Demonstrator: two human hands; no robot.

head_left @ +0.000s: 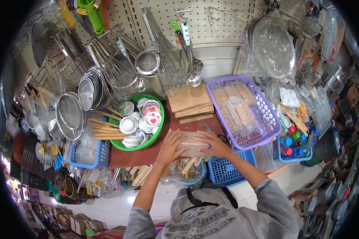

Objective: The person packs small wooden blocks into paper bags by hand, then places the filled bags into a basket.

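Both my hands are on a brown package in clear plastic wrap (194,145) at the table's front edge. My left hand (171,146) presses on its left side, with the fingers over the top and the thumb along the near side. From the right, my right hand (212,144) grips the other end, its fingers reaching over the top. What the package contains is hidden. Just beyond it lie scissors (206,126), partly covered by my right hand. Farther back is a stack of flat brown cardboard pieces (190,99).
A purple basket (276,129) with several similar bubble-wrapped packages stands to the right. On the left, a green basin (162,115) holds small bowls and wooden-handled tools. Whisks (163,47) and strainers (70,113) hang above. Below the table edge is a blue basket (231,169).
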